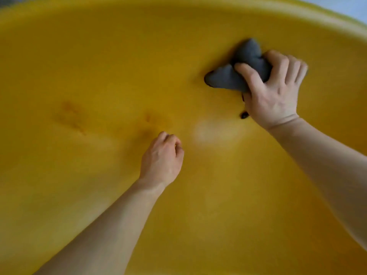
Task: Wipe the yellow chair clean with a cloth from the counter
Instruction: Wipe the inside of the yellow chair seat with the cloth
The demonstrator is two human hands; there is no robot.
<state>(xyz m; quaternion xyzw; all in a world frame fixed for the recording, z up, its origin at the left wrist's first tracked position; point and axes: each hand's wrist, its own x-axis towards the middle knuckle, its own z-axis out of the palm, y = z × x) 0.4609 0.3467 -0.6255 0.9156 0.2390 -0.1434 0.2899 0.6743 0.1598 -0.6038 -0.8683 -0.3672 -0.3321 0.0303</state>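
Observation:
The yellow chair (99,66) fills almost the whole view, seen from very close; its curved rim runs along the top. My right hand (276,92) grips a bunched grey cloth (230,76) and presses it against the chair's surface at the upper right. My left hand (162,161) rests near the middle of the seat with its fingers curled in and nothing in it. Darker orange smears (73,120) mark the surface to the left of my left hand. A pale blurred patch (210,132) lies between the two hands.
Two small dark specks (243,115) sit on the chair just below the heel of my right hand. A strip of pale background (349,6) shows past the rim at the top right corner.

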